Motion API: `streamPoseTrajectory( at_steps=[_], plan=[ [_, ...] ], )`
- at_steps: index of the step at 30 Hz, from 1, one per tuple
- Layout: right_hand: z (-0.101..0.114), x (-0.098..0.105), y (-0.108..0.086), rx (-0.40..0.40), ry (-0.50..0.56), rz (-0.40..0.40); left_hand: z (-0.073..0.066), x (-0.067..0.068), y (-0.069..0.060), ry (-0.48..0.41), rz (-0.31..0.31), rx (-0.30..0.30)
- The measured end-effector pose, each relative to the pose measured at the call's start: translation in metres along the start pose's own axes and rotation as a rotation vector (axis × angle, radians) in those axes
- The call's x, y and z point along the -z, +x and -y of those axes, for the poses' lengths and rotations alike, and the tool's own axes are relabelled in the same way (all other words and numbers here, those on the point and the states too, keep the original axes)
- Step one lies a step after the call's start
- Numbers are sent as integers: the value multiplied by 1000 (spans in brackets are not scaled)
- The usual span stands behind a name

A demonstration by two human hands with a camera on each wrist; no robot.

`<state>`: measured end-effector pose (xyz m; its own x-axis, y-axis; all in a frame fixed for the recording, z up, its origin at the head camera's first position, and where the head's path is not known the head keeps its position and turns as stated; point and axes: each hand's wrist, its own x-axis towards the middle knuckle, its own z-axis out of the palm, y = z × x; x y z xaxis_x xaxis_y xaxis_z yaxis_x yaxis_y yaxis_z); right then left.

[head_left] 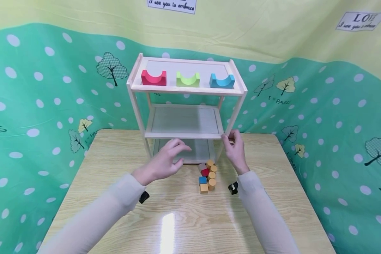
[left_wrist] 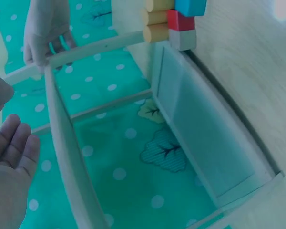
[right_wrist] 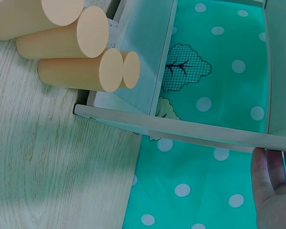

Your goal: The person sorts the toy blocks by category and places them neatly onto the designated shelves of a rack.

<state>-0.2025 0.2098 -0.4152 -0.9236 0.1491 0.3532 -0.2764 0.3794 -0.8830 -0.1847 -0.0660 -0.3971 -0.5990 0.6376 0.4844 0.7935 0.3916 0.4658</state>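
A white three-tier wooden shelf rack [head_left: 184, 135] stands on the table. My right hand [head_left: 235, 150] grips its right front post beside the middle shelf; in the right wrist view the fingers [right_wrist: 263, 174] are at the post. In front of the rack hovers my left hand [head_left: 165, 160], fingers loosely bent and holding nothing. On the top shelf sit a red arch block [head_left: 153, 81], a green arch block [head_left: 188, 82] and a blue arch block [head_left: 222, 84]. Both lower shelves appear bare.
Several wooden cylinders [head_left: 211, 183] stand by the rack's right front foot, alongside a blue cube [head_left: 202, 180], a red cube [left_wrist: 181, 20], a grey cube [left_wrist: 183, 40] and a tan cube [head_left: 204, 188]. A polka-dot cloth [head_left: 28, 148] hangs behind the wooden table [head_left: 114, 225].
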Motion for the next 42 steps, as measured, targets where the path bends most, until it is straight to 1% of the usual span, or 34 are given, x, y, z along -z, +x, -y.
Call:
streamPoseTrajectory(
  at_steps=[6, 10, 14, 19, 23, 27, 34, 37, 42],
  plan=[
    [0, 1, 0, 7, 8, -8, 6, -14, -4, -3, 5, 8],
    [0, 1, 1, 10, 11, -9, 8, -23, -7, -12, 25, 25],
    [-1, 1, 0, 16, 10, -6, 9, -30, -10, -22, 54, 54],
    [0, 1, 0, 18, 5, -7, 10, -40, -14, -56, 82, 91],
    [0, 1, 0, 20, 5, -9, 11, -50, -17, -96, 100, 120],
    [0, 1, 0, 24, 5, -5, 13, -60, -21, -114, 113, 145],
    [0, 1, 0, 18, 0, -7, 11, -74, -24, -135, 172, 219],
    [0, 0, 0, 13, -1, -6, 11, -81, -26, -148, 189, 239],
    [0, 0, 0, 13, 4, -5, 12, -94, -29, -182, 190, 230]
  ],
)
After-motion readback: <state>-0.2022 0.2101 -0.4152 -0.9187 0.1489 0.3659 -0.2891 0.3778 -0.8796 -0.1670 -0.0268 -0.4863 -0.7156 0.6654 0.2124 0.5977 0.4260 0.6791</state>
